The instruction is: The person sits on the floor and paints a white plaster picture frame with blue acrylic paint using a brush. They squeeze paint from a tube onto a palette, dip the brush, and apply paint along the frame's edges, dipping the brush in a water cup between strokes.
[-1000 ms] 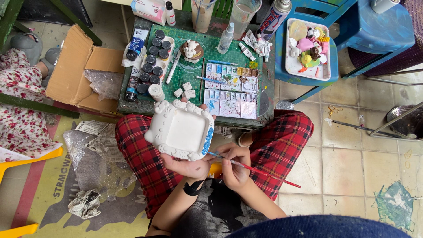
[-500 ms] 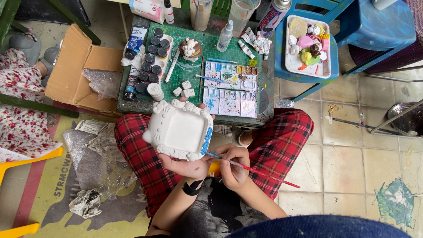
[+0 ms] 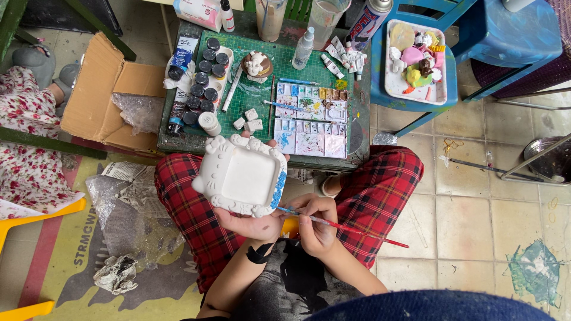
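Left hand (image 3: 253, 224) grips white plaster tray (image 3: 241, 176) from below, above the lap. Right hand (image 3: 316, 223) pinches red paintbrush (image 3: 342, 226), bristles touching tray's blue-painted right edge.

There is one white square plaster tray (image 3: 241, 175), one thin red-handled paintbrush (image 3: 342, 225) and one open brown cardboard box (image 3: 104, 95). Four small white plaster cubes (image 3: 248, 120) lie on one green cutting mat (image 3: 297, 71). One clear spray bottle (image 3: 304, 47) stands there.
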